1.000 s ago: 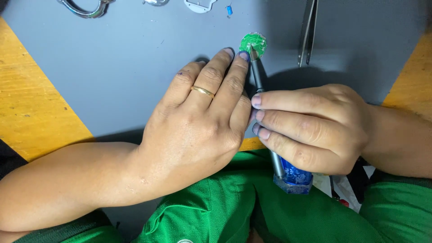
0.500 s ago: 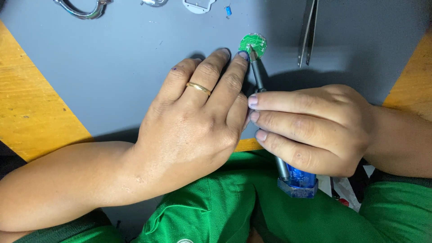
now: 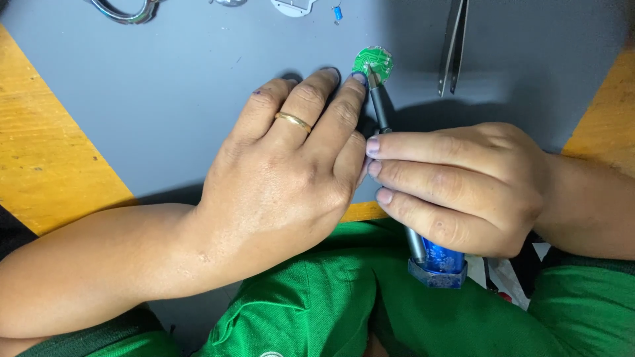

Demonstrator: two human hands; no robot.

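Nearest, right hand [image 3: 463, 188] wrapped tight around a blue-handled soldering iron [image 3: 397, 165], tip on small green round circuit board [image 3: 372, 63] at 12 o'clock on grey tabletop [image 3: 165, 99]. Left hand [image 3: 291, 172] flat, fingertips [image 3: 357, 79] pinning the board. Soldering step, I judge; next move needs a steady tip. Tweezers [image 3: 453, 43] lie at 1 o'clock.

1. A grey mat [image 3: 165, 99] is covering the middle of the work surface.
2. Yellow table [image 3: 46, 152] areas are showing on both sides of the mat.
3. Metal tweezers [image 3: 453, 43] are lying at the top right of the mat, pointing downward.
4. A curved metal tool [image 3: 122, 10] is lying at the top left edge (only part of it is showing).
5. A small blue component [image 3: 337, 12] is resting near the top edge, beside a pale round part [image 3: 294, 6].
6. Green clothing [image 3: 331, 304] is filling the bottom of the view.
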